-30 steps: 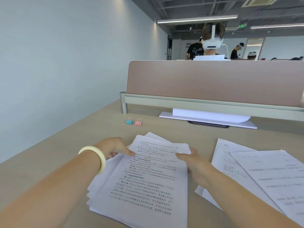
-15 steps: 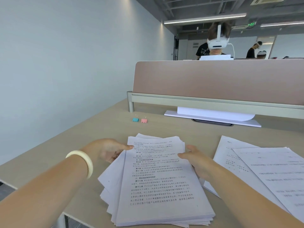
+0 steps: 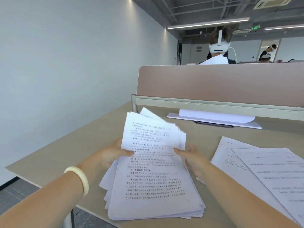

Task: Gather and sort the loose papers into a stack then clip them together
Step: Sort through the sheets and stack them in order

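Observation:
A thick, uneven stack of printed papers [image 3: 154, 178] is tilted up off the desk, its far end raised and its near edge low by the desk's front edge. My left hand [image 3: 113, 153] grips the stack's left side, thumb on the top sheet. My right hand [image 3: 189, 155] holds the right side, thumb on top and fingers behind. More loose printed sheets [image 3: 263, 171] lie flat on the desk to the right. The binder clips are hidden behind the raised stack.
The beige desk [image 3: 65, 152] ends at a pink divider panel [image 3: 222, 83] with a metal rail. A white board with a rolled sheet [image 3: 213, 119] lies under the rail. A person wearing a white headset sits behind the divider. The desk's left edge is near my left arm.
Both hands have lifted the stack's far end off the desk and tilted it up toward me. The two clips, visible before, are now hidden behind the papers.

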Demonstrator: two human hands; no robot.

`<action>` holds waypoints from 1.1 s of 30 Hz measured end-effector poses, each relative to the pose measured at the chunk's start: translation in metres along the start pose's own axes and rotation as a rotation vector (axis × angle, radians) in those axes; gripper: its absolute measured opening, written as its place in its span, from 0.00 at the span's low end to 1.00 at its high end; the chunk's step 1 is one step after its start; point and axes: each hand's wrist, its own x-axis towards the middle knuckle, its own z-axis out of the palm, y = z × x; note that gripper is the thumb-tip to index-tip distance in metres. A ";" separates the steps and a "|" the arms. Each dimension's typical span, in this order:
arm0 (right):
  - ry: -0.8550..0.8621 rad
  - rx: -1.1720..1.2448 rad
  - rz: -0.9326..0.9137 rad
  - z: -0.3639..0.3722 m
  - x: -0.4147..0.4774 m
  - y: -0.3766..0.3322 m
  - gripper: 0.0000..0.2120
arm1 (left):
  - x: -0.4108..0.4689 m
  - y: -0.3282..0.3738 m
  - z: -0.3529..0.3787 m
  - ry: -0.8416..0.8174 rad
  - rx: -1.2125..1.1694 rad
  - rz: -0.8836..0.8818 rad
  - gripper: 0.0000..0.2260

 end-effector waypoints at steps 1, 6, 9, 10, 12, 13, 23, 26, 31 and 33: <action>-0.001 -0.028 -0.017 -0.004 -0.001 -0.004 0.46 | -0.003 0.005 0.001 0.030 -0.049 0.060 0.23; -0.117 0.037 -0.214 -0.009 -0.009 -0.057 0.18 | -0.009 0.043 -0.002 0.101 -0.156 0.333 0.31; -0.055 0.008 -0.428 -0.007 -0.018 -0.096 0.09 | -0.006 0.071 0.004 0.206 -0.168 0.492 0.24; -0.050 -0.005 -0.470 -0.005 -0.020 -0.103 0.07 | -0.004 0.078 0.008 0.246 -0.147 0.526 0.22; -0.053 -0.022 -0.499 -0.002 -0.021 -0.104 0.06 | 0.002 0.083 0.014 0.297 -0.072 0.547 0.23; -0.035 -0.051 -0.521 -0.001 -0.021 -0.102 0.07 | 0.005 0.081 0.018 0.310 -0.042 0.541 0.26; 0.221 0.094 -0.663 -0.006 0.008 -0.085 0.09 | 0.048 0.066 0.047 0.404 -0.083 0.516 0.13; 0.246 0.070 -0.706 -0.007 0.019 -0.090 0.09 | 0.064 0.061 0.053 0.458 -0.122 0.542 0.12; 0.204 0.046 -0.762 -0.022 0.037 -0.106 0.09 | 0.088 0.070 0.049 0.438 -0.157 0.588 0.16; 0.209 0.009 -0.753 -0.029 0.042 -0.109 0.11 | 0.095 0.073 0.046 0.447 -0.214 0.530 0.14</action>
